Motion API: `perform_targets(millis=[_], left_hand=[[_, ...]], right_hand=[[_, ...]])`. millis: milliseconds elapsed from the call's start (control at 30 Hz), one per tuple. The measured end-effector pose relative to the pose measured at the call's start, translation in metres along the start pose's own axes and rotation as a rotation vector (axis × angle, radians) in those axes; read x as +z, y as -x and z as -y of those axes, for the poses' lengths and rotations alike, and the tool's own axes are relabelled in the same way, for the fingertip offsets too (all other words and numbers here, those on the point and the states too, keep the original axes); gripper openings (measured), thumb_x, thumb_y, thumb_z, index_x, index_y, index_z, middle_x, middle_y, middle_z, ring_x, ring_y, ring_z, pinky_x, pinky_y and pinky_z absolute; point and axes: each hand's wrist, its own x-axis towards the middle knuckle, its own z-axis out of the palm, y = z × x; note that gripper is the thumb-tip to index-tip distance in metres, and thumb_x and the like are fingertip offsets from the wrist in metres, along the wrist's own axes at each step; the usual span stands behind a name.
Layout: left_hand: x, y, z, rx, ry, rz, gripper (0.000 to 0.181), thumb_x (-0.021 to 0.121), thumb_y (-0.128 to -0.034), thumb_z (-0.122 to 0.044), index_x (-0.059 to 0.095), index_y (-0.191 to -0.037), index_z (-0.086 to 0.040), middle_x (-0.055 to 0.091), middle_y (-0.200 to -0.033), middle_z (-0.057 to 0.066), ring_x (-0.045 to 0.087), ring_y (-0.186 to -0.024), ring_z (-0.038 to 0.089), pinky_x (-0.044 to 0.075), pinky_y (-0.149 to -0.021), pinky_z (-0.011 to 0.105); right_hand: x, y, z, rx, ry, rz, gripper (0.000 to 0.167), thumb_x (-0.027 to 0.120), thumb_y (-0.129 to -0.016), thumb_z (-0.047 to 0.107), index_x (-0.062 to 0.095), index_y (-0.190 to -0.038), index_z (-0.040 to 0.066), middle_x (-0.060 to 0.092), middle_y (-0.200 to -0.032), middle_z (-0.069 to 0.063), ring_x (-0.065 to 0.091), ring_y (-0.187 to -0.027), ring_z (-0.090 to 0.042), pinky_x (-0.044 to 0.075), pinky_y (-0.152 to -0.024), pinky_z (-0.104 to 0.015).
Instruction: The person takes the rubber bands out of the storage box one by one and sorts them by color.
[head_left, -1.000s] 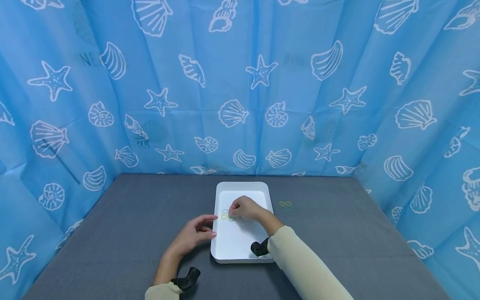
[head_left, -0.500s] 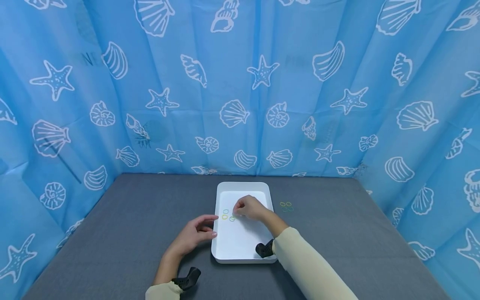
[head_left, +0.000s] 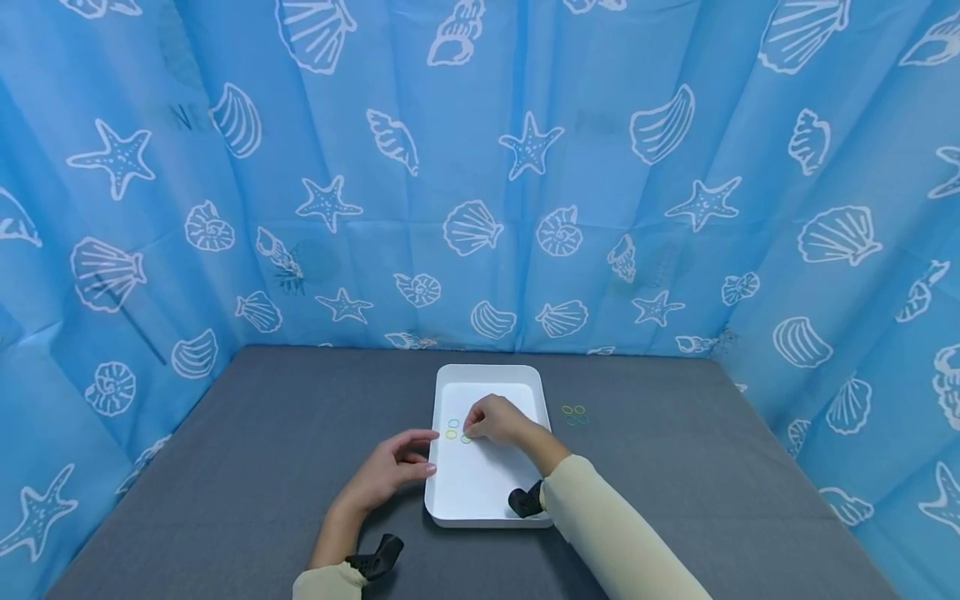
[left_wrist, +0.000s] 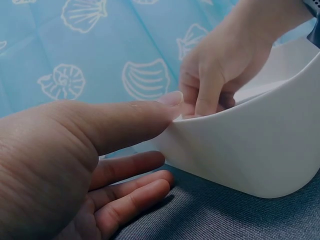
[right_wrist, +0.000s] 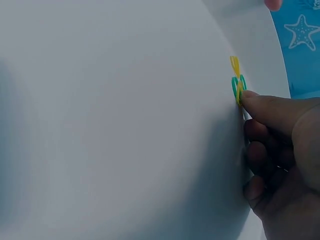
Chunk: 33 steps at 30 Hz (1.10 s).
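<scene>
Two bare hands are at the white tray (head_left: 480,496). On the tray's left side, the left hand (head_left: 384,472) is relaxed, its thumb resting on the tray rim and its other fingers loosely spread by the outer wall, gripping nothing. Over the tray's floor, left of its middle, the right hand (head_left: 495,418) pinches a yellow ring (right_wrist: 239,94) between thumb and finger (the exact contact is partly hidden by the thumb). A green ring (right_wrist: 234,88) lies in the tray just at those fingertips, overlapping the yellow one from the right wrist's angle. Nearer the tray's left wall lie a second yellow ring (head_left: 451,438) and, just behind it, a bluish ring (head_left: 453,427). Right of the tray, four more rings (head_left: 575,415) lie close together on the grey table (head_left: 645,500), yellow behind green. Beyond the tray hangs a blue curtain (head_left: 420,75) with white shells and starfish.
</scene>
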Motion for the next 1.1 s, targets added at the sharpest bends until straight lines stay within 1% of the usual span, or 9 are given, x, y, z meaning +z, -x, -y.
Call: perform_targets(millis=[333, 600, 800, 967, 1100], left_hand=[[-0.0001, -0.0012, 0.0023, -0.01, -0.003, -0.001, 0.05, 0.076, -0.0853, -0.021, 0.059, -0.132, -0.014, 0.057, -0.129, 0.015, 0.06, -0.096, 0.022, 0.05, -0.082, 0.04], [-0.0002, -0.0015, 0.0028, -0.012, -0.005, -0.001, 0.05, 0.076, -0.0852, -0.021, 0.059, -0.132, -0.013, 0.057, -0.129, 0.015, 0.06, -0.096, 0.022, 0.05, -0.081, 0.04], [-0.0005, -0.0005, 0.0011, -0.009, 0.001, 0.002, 0.05, 0.076, -0.0857, -0.021, 0.059, -0.132, -0.014, 0.057, -0.129, 0.015, 0.06, -0.096, 0.023, 0.05, -0.082, 0.04], [-0.0007, -0.0006, 0.0009, -0.007, 0.002, 0.003, 0.049, 0.076, -0.0859, -0.022, 0.059, -0.132, -0.014, 0.057, -0.129, 0.014, 0.06, -0.096, 0.023, 0.05, -0.082, 0.04], [-0.0004, -0.0007, 0.0008, -0.006, 0.006, 0.005, 0.05, 0.076, -0.0858, -0.022, 0.059, -0.132, -0.013, 0.057, -0.129, 0.014, 0.059, -0.096, 0.023, 0.05, -0.082, 0.04]], right_hand=[[-0.0013, 0.0002, -0.001, -0.024, 0.02, 0.039, 0.015, 0.069, -0.091, 0.013, 0.067, -0.076, 0.012, 0.059, -0.07, 0.002, 0.051, -0.065, -0.013, 0.04, -0.062, -0.026], [-0.0039, 0.0015, -0.0013, -0.028, 0.001, 0.039, 0.013, 0.068, -0.092, 0.013, 0.067, -0.079, 0.011, 0.059, -0.073, 0.002, 0.052, -0.068, -0.014, 0.041, -0.065, -0.028], [-0.0053, 0.0032, -0.0013, -0.031, -0.011, 0.012, 0.011, 0.068, -0.091, 0.011, 0.067, -0.08, 0.01, 0.06, -0.074, 0.001, 0.052, -0.069, -0.015, 0.042, -0.066, -0.029], [-0.0034, 0.0033, -0.0001, -0.013, -0.027, 0.02, 0.01, 0.072, -0.089, 0.011, 0.068, -0.079, 0.012, 0.061, -0.074, 0.003, 0.054, -0.071, -0.014, 0.043, -0.069, -0.029], [-0.0025, 0.003, 0.0012, -0.021, -0.007, 0.024, 0.011, 0.073, -0.088, 0.012, 0.069, -0.078, 0.014, 0.062, -0.074, 0.004, 0.054, -0.071, -0.014, 0.044, -0.07, -0.03]])
